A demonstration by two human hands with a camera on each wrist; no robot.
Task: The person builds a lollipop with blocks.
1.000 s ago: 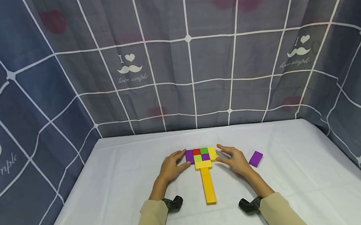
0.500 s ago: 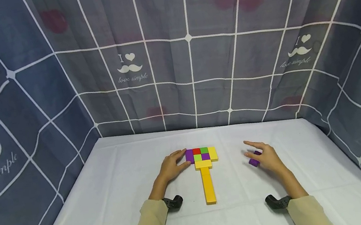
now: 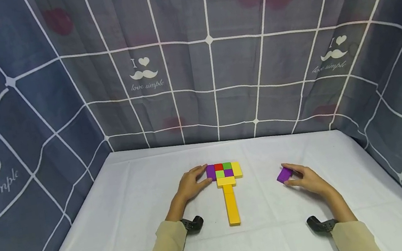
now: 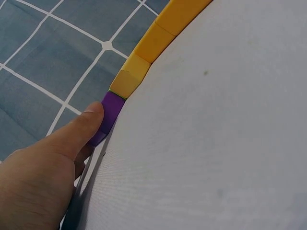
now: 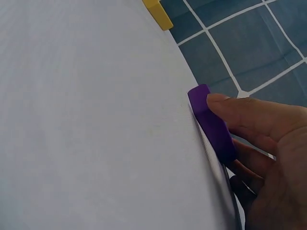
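Note:
A flat T-shaped layout of coloured blocks lies on the white cloth. Its top has a purple block (image 3: 210, 173) at the left end, small red, green and purple squares in the middle and a yellow block (image 3: 237, 170) at the right. A short yellow block (image 3: 226, 181) and a long yellow stem (image 3: 231, 208) run down from it. My left hand (image 3: 190, 185) holds the left-end purple block, thumb at its near edge and fingers at the far one. Off to the right, my right hand (image 3: 309, 179) pinches a loose purple block (image 5: 213, 124) between thumb and fingers.
White cloth (image 3: 125, 243) covers the table around the blocks. A dark checked curtain (image 3: 191, 65) stands along the back and both sides. Black wrist devices (image 3: 193, 225) sit on both forearms.
My right hand has left the right end of the layout, moved right and gripped the loose purple block. The left hand stays at its purple block.

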